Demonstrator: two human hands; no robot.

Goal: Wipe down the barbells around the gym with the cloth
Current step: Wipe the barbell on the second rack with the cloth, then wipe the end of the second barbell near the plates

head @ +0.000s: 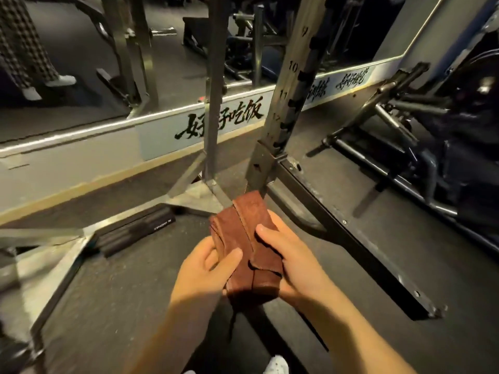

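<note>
Near edge: the toe of a white shoe (276, 365) shows between both bare forearms, which come in from the bottom and meet at centre.

Left hand (205, 269): palm turned up under the left side of the cloth (244, 236), thumb laid across the top. Fingers curled, gripping.

Right hand (295, 261): cups the cloth's right edge, thumb pressed on top near the middle fold. Also gripping.

The cloth is brown, folded into a long pad and held in the air between my two hands, touching no equipment.

Room: dark floor (113, 306) lies open below and to the left. A black base beam (359, 247) runs diagonally just right of the hands. A black pad (135, 230) lies to the left by a steel frame foot.

Beyond: a numbered rack post (293, 74) rises behind the cloth. Farther back is a pale wall band (154, 141) with painted characters, and a mirror (75, 63) above it.
</note>
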